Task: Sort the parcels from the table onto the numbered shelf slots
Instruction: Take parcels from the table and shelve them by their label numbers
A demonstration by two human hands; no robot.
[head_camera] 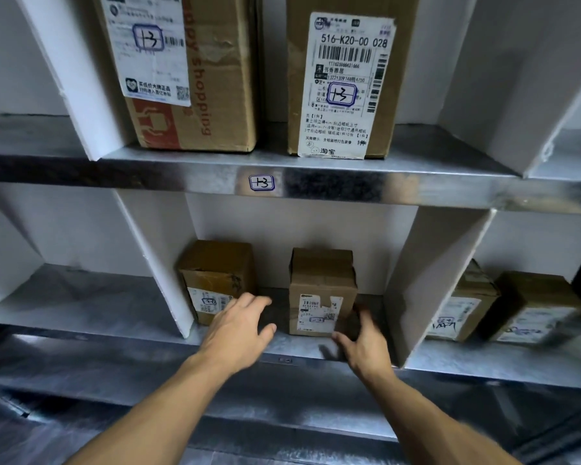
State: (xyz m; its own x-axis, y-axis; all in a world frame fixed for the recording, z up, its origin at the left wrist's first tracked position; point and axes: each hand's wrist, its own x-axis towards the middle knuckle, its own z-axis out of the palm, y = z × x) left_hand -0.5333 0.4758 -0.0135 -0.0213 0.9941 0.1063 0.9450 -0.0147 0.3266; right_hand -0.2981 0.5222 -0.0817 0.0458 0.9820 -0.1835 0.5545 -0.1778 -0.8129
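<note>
Shelf slot of grey metal (292, 345) holds a small brown cardboard box (215, 276) at its left. The left hand (239, 327) hovers beside it, fingers loosely spread, holding nothing. The small brown label-fronted cardboard parcel (321, 297) stands upright mid-slot. It is probably light and stiff, best clasped by both side walls. The right hand (363, 344), fingers apart, flanks its lower right corner.

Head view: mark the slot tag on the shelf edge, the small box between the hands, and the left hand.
slot tag (261, 182): head view, middle of the sticker.
small box (317, 288): head view, front face above its label.
left hand (239, 325): head view, back of the hand.
</note>
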